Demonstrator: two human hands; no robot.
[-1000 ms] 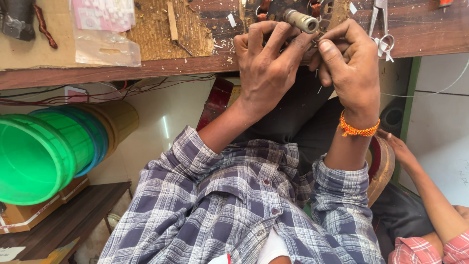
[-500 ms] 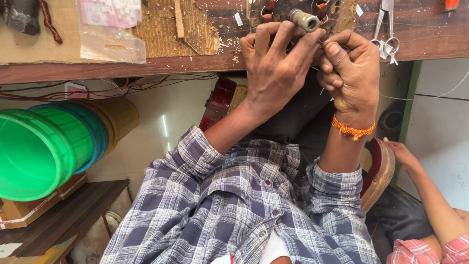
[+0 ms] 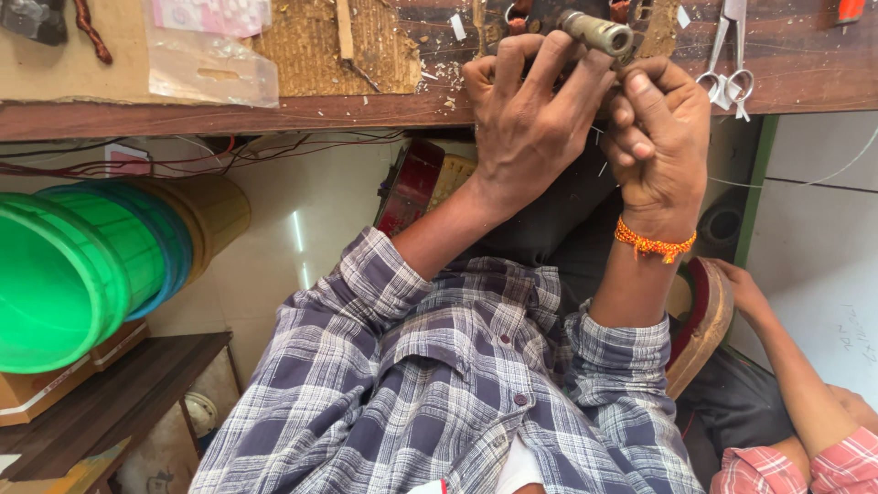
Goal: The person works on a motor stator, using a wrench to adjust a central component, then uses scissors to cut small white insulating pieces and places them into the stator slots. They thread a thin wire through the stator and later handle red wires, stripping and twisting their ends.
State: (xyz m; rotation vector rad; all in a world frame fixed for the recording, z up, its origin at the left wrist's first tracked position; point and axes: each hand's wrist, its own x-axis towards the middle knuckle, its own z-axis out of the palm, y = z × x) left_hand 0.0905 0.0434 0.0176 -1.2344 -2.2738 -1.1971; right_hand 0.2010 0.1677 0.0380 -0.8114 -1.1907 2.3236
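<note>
My left hand (image 3: pixel 530 137) is raised over the edge of the wooden workbench (image 3: pixel 274 114), its fingers wrapped around a small grey-brass metal cylinder (image 3: pixel 599 32). Only the end of the cylinder sticks out above my fingertips. My right hand (image 3: pixel 658 137), with an orange thread band on the wrist, presses against the left one. Its thumb and fingers are pinched together just under the cylinder's end. What sits between those fingertips is hidden. Both forearms come out of the rolled sleeves of a blue-grey checked shirt.
Scissors (image 3: pixel 727 55) lie on the bench to the right of my hands, a clear plastic bag (image 3: pixel 210 59) to the left. Stacked green, blue and tan buckets (image 3: pixel 82 274) stand at lower left. Another person's hand (image 3: pixel 745 293) rests on a red-edged sandal sole (image 3: pixel 704 320) at lower right.
Both hands stay closed around the cylinder; the fingers of my right hand have shifted slightly at its end. The view has drifted a little.
</note>
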